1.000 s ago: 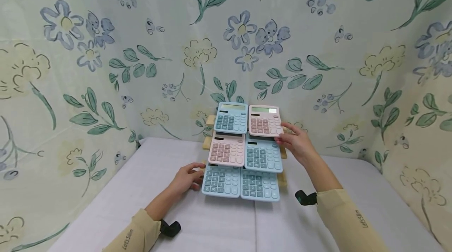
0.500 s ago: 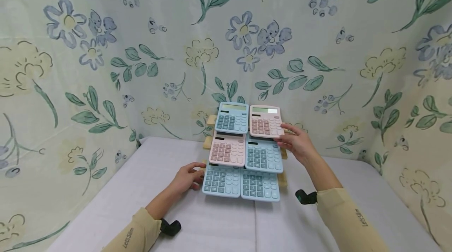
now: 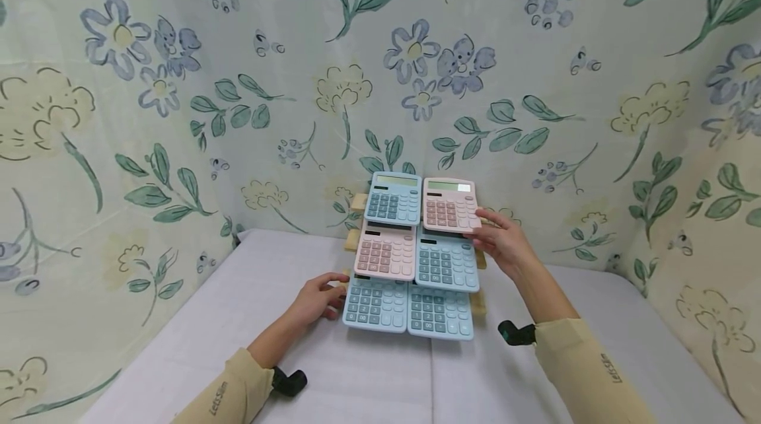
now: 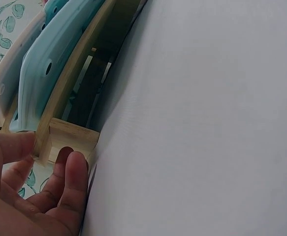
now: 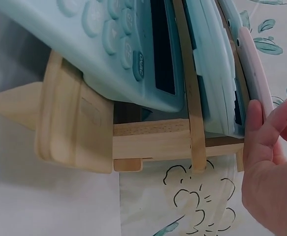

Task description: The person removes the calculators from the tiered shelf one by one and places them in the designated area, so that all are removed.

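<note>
A wooden tiered rack point(image 3: 478, 303) bears calculators in three rows. On the top row a blue calculator point(image 3: 394, 198) stands left of a pink calculator point(image 3: 450, 206). A pink calculator point(image 3: 385, 250) and a blue calculator point(image 3: 447, 261) fill the middle, with two blue calculators point(image 3: 376, 304) below. My right hand point(image 3: 505, 240) pinches the top pink calculator at its lower right corner; in the right wrist view its edge point(image 5: 256, 73) runs between my fingers. Low on the left, my left hand point(image 3: 316, 298) grips the rack's end point(image 4: 47, 147), thumb and fingers either side.
The rack stands on a white cloth-covered table point(image 3: 267, 259). Behind it hangs a floral curtain point(image 3: 297, 113), which also rises along both sides. Dark wrist cameras point(image 3: 289, 382) jut from both sleeves.
The whole head view has shifted slightly to the right. Both hands keep their places at the rack and the top pink calculator.
</note>
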A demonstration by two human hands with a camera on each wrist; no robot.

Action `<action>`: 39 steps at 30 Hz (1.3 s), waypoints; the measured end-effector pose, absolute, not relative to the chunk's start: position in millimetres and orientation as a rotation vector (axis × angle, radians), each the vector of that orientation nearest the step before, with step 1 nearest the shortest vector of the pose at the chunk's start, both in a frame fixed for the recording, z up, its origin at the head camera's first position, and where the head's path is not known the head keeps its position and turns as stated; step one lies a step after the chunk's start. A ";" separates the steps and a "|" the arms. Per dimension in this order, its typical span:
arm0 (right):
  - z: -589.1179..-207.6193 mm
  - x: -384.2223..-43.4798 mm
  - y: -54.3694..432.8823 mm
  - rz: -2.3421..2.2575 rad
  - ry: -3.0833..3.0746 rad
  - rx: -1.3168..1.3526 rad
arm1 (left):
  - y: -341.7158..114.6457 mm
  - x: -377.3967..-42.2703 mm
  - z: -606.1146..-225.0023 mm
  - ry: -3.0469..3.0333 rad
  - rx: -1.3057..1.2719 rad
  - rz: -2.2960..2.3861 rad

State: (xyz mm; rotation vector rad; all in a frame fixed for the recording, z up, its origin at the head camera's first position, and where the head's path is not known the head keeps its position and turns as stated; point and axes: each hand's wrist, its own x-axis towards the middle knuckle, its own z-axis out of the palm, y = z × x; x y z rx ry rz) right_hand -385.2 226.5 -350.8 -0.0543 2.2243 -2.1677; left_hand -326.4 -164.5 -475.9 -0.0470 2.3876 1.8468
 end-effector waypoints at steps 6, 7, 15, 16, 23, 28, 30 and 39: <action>-349.9 -384.0 225.5 -2.195 2.196 -0.031 | -163.6 -326.7 -472.9 2.394 -0.050 1.838; -349.8 -383.7 225.6 -2.197 2.196 -0.026 | -163.4 -326.8 -472.5 2.396 -0.046 1.835; -348.2 -379.4 232.5 -2.182 2.210 0.002 | -161.6 -326.7 -476.8 2.368 -0.044 1.847; -348.0 -378.8 234.1 -2.179 2.204 -0.004 | -161.5 -326.6 -477.7 2.366 -0.050 1.849; -347.0 -373.4 242.8 -2.200 2.161 0.021 | -160.8 -326.7 -478.4 2.379 -0.039 1.833; -345.9 -370.1 245.2 -2.237 2.118 0.027 | -162.3 -326.0 -475.0 2.366 -0.062 1.836; -345.0 -369.0 246.8 -2.252 2.103 0.022 | -162.9 -325.3 -473.2 2.360 -0.066 1.838; -339.4 -361.9 256.3 -2.295 2.022 0.001 | -163.4 -324.6 -469.8 2.371 -0.051 1.834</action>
